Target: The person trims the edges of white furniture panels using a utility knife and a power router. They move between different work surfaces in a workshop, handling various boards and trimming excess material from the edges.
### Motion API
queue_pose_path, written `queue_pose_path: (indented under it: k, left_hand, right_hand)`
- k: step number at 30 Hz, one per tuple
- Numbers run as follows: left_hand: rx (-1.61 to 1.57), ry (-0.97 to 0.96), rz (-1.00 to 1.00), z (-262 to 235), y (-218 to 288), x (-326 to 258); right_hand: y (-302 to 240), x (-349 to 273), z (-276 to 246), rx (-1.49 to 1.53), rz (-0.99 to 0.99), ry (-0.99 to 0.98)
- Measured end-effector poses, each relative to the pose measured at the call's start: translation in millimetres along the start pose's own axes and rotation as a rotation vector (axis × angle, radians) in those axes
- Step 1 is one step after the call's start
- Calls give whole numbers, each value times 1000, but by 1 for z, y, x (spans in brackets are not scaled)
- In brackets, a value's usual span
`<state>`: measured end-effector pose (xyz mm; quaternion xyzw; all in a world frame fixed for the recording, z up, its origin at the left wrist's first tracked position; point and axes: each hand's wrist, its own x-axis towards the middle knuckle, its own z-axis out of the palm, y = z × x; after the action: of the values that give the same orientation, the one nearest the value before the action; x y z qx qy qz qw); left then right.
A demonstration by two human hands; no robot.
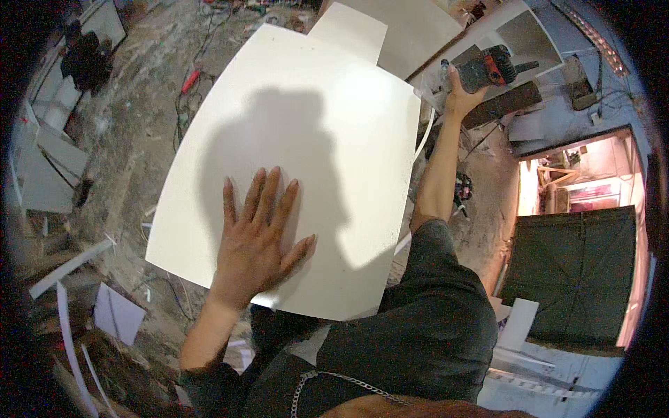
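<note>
A large white board [306, 111] lies flat in front of me, with my shadow across it. My left hand [259, 233] rests palm down on its near part, fingers spread. My right hand [460, 94] reaches out past the board's right edge and grips a red and black power tool [491, 68] held at the board's far right corner. A thin white edging strip [426, 132] curves along the board's right edge.
More white panels [390, 28] lie beyond the board. White offcuts [115, 313] and strips [70, 268] litter the dusty floor at left, with cables [185, 104] and a red-handled tool [190, 81]. A dark cloth-covered surface [575, 272] stands at right.
</note>
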<state>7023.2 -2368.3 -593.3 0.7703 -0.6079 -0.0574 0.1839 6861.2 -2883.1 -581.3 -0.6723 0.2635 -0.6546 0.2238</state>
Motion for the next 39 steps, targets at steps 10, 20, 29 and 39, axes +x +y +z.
queue_pose_path:
  k: [10, 20, 29, 39]
  left_hand:
    - [92, -29, 21, -23, 51, 16]
    - [164, 94, 115, -9, 94, -9]
    - [-281, 156, 286, -11, 166, -71]
    - [-867, -408, 525, 131, 456, -112]
  right_hand:
    - [-37, 31, -102, -161, -120, 330]
    - [-163, -95, -331, -486, -22, 485]
    - [-210, -337, -580, -801, 129, 480]
    - [-133, -368, -674, -590, 537, 259]
